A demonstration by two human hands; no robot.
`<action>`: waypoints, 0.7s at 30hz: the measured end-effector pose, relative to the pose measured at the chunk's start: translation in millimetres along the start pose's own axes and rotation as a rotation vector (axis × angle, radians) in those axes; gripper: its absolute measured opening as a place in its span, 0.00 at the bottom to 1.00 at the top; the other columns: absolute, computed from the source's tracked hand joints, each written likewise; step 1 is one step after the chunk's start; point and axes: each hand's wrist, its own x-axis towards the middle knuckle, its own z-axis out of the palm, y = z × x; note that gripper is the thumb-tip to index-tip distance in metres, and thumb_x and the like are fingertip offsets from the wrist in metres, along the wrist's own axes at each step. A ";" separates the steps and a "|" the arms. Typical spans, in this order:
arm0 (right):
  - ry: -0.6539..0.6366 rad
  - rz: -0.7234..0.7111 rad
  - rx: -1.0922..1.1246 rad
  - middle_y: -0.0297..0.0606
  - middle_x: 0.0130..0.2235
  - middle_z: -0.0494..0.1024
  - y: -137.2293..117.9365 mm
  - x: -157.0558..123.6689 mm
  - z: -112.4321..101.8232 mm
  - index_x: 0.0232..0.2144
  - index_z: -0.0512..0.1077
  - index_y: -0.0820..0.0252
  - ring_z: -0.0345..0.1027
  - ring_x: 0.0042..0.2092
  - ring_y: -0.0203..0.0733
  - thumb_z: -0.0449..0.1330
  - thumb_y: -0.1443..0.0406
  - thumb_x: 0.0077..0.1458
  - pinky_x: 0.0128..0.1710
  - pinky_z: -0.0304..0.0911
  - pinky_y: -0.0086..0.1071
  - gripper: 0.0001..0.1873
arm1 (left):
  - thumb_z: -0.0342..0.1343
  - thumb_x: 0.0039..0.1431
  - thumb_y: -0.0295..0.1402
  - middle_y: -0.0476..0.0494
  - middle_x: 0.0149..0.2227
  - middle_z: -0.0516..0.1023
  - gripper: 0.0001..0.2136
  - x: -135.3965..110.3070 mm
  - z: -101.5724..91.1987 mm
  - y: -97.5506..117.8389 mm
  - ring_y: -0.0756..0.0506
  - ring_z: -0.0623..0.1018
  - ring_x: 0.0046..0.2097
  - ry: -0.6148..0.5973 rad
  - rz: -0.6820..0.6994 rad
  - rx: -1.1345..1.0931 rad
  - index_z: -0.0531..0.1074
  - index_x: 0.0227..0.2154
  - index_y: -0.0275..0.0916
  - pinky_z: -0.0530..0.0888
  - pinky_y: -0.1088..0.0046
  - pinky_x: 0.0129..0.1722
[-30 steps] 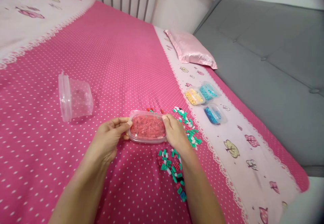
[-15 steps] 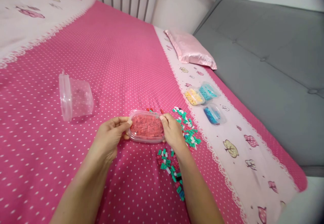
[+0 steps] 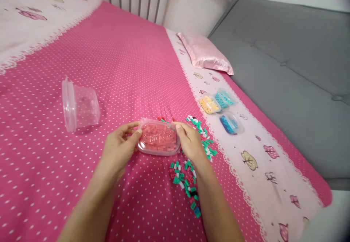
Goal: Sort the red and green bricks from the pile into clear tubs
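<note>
A clear plastic container point(image 3: 158, 137) full of small red pieces, with its lid on, is held level above the bed between both hands. My left hand point(image 3: 123, 143) grips its left end, thumb on the rim and fingers curled beneath. At the opposite end my right hand point(image 3: 191, 140) closes around the rim, thumb near the lid's edge. Loose green, white and red toy building pieces point(image 3: 183, 180) lie scattered beside and below the right hand. More loose pieces point(image 3: 206, 140) are spread just past the right wrist, partly covered by it.
An empty clear tub point(image 3: 84, 105) lies on its side at left on the pink bedspread point(image 3: 123, 59). Small containers of yellow pieces point(image 3: 210, 104), turquoise pieces point(image 3: 224, 98) and blue pieces point(image 3: 229, 123) sit at right. A pillow point(image 3: 205, 52) rests against the grey headboard point(image 3: 287, 89).
The container has tilted slightly, and the glare on its lid has shifted. My right hand has moved a little to the right along its end, with the thumb lying differently.
</note>
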 end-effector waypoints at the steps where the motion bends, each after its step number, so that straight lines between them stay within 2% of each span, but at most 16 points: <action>1: -0.002 -0.007 -0.002 0.40 0.44 0.75 0.1 -0.7 -0.3 0.41 0.72 0.58 0.66 0.46 0.42 0.47 0.62 0.58 0.48 0.57 0.36 0.16 | 0.63 0.39 0.39 0.49 0.26 0.72 0.21 -0.1 -0.4 -0.6 0.52 0.69 0.25 0.006 0.024 0.020 0.73 0.38 0.34 0.66 0.78 0.23; 7: 0.035 0.014 0.070 0.39 0.41 0.76 5.1 -1.4 4.3 0.38 0.73 0.59 0.67 0.44 0.42 0.52 0.64 0.53 0.47 0.59 0.36 0.12 | 0.62 0.43 0.43 0.47 0.27 0.74 0.22 1.4 -5.3 -7.6 0.50 0.71 0.27 -0.020 0.089 0.159 0.73 0.40 0.36 0.67 0.77 0.24; 13: 0.120 0.133 0.426 0.38 0.36 0.76 6.0 2.7 -1.2 0.34 0.70 0.61 0.68 0.38 0.40 0.55 0.61 0.50 0.41 0.62 0.34 0.11 | 0.55 0.49 0.47 0.43 0.33 0.77 0.20 2.3 -3.7 -6.8 0.45 0.75 0.34 -0.003 0.104 0.164 0.74 0.39 0.37 0.71 0.72 0.32; 18: 0.223 0.247 0.690 0.38 0.34 0.76 2.4 3.3 -14.8 0.36 0.67 0.60 0.69 0.34 0.38 0.58 0.58 0.47 0.35 0.63 0.31 0.15 | 0.53 0.51 0.47 0.44 0.32 0.78 0.20 0.4 -0.7 -0.4 0.44 0.76 0.35 0.011 0.028 0.102 0.74 0.39 0.37 0.70 0.74 0.28; 21: 0.316 0.182 0.769 0.39 0.35 0.76 0.1 3.1 -16.3 0.35 0.65 0.59 0.70 0.38 0.39 0.59 0.59 0.47 0.39 0.63 0.33 0.13 | 0.53 0.50 0.48 0.44 0.31 0.77 0.21 -0.8 -0.4 1.8 0.46 0.75 0.33 0.015 0.004 0.085 0.74 0.39 0.37 0.69 0.75 0.27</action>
